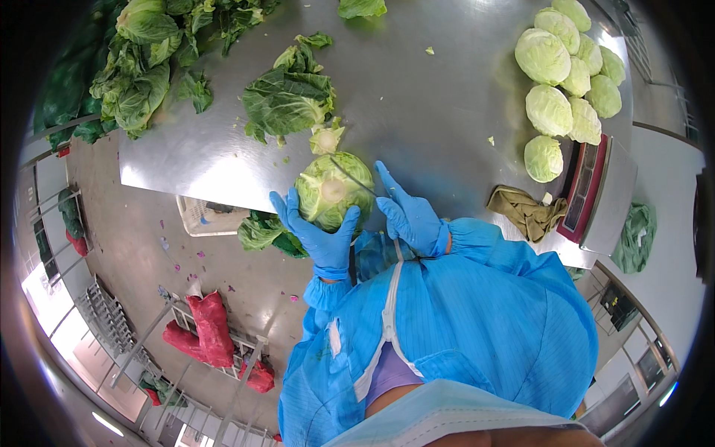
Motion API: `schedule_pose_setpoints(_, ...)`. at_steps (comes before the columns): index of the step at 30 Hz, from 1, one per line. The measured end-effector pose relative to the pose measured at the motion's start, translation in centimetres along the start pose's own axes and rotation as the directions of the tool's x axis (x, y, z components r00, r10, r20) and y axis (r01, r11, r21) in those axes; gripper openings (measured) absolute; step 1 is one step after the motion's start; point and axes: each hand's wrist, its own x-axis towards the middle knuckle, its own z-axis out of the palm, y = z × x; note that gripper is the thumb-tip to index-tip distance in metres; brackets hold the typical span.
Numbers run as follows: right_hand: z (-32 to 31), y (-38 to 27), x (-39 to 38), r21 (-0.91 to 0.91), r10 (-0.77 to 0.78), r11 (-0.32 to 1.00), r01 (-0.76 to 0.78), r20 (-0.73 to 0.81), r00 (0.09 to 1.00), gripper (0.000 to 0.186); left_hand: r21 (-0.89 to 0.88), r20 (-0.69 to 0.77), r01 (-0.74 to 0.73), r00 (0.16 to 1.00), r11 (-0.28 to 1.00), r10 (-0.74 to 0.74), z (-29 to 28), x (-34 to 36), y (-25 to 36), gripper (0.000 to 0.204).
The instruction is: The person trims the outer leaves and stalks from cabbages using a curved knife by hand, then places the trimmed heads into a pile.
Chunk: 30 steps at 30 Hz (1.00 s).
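Observation:
My left hand [320, 235], in a blue glove, cradles a pale green cabbage [328, 195] at the near edge of the steel table [417, 89], fingers curved around its left and lower sides. The cabbage's pale stem end faces up. My right hand [413, 223], also gloved, grips a knife [353, 178] with its index finger raised; the thin blade lies across the cabbage's upper right. Just beyond the cabbage sit a cut stem piece [326, 138] and torn outer leaves [287, 104].
Trimmed cabbages [545, 108] line the table's right, beside a cloth [525, 208] and red-and-silver scale [592, 190]. Leaves [134, 89] pile at far left. Below the table's left edge are a white crate [194, 223] and loose leaves [261, 235]. Red sacks [208, 331] rest on a rack at lower left.

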Motion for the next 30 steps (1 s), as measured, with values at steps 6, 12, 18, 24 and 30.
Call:
schedule_pose_setpoints(6, 0.9, 0.0, 0.7, -0.121, -0.034, 0.992, 0.028, -0.054, 0.998, 0.078, 0.076, 0.034, -0.055, 0.998, 0.996, 0.053, 1.2, -1.0, 0.9, 0.110)
schedule_pose_setpoints(12, 0.9, 0.5, 0.9, -0.349, -0.133, 0.935, 0.066, -0.172, 0.976, 0.074, 0.080, -0.085, -0.006, 0.996, 0.997, 0.013, 3.4, -2.5, 1.8, 0.109)
schedule_pose_setpoints(18, 1.0, 3.6, 2.7, -0.346, -0.214, 0.934, 0.084, -0.355, 0.910, 0.054, 0.087, -0.138, -0.005, 0.990, 0.996, 0.017, 4.0, -3.3, 1.8, 0.106)
schedule_pose_setpoints(24, -2.7, 6.7, 9.6, -0.147, -0.124, 0.987, 0.065, -0.435, 0.892, 0.037, -0.115, -0.155, -0.048, 0.987, 0.992, 0.030, 2.3, -2.8, -0.7, 0.101)
schedule_pose_setpoints(30, -7.1, 0.8, 12.0, 0.254, 0.090, 0.967, -0.010, -0.305, 0.948, 0.041, -0.240, 0.264, 0.024, 0.964, 0.970, 0.042, -3.0, 1.0, -2.3, 0.100)
